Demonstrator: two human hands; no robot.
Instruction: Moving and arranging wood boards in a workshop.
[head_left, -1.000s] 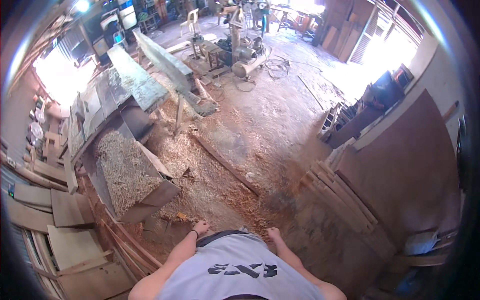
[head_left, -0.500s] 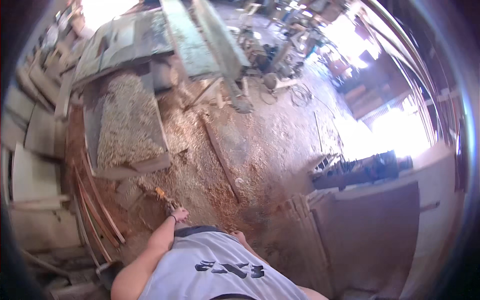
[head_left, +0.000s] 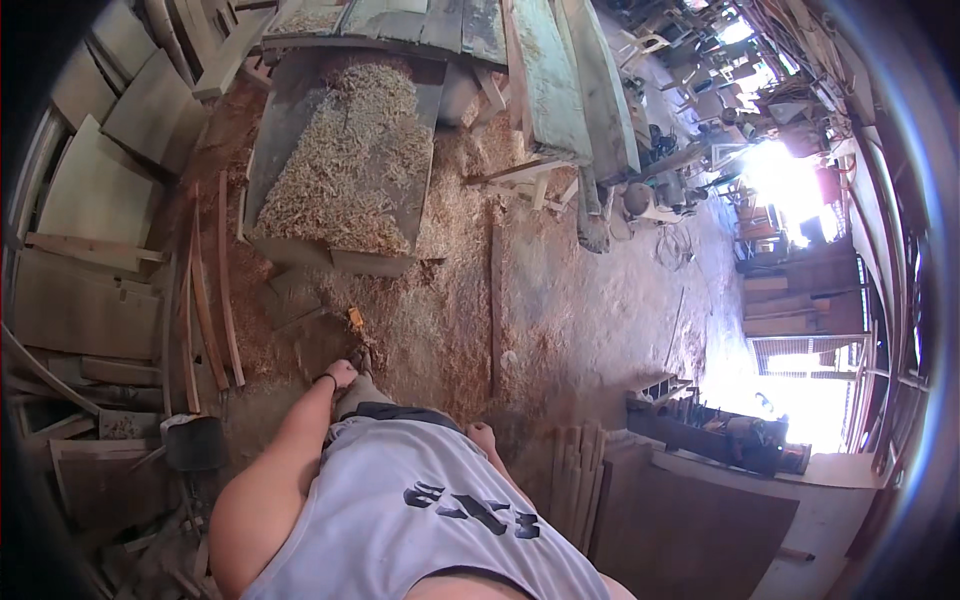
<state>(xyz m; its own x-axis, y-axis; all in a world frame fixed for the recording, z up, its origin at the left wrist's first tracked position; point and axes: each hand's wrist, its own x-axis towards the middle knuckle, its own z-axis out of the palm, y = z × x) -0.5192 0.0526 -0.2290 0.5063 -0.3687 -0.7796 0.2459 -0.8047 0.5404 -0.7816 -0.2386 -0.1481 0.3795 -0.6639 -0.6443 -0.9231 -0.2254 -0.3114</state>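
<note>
My left hand (head_left: 342,374), with a dark band at the wrist, hangs beside my left leg. Its fingers look curled in, and nothing shows in them. On the floor just ahead of it lies a small orange object (head_left: 355,318), too small to name; hand and object are apart. My foot (head_left: 367,360) shows next to the left hand. At my other side hangs my right hand (head_left: 481,436), partly covered by my grey shirt. Its fingers appear closed, with nothing visible in them, and it touches no work surface.
A bin of wood shavings (head_left: 340,262) stands ahead, left of long planks (head_left: 545,90) on supports. Narrow strips (head_left: 205,300) and sheet boards (head_left: 95,190) line the left. A long wooden strip (head_left: 495,300) lies on the shavings-strewn floor. Boards (head_left: 690,520) stand at right.
My view has turned, so the bin, planks and floor strip sit farther right and higher. Both hands still hang at my sides, the left a little farther left and up in the picture.
</note>
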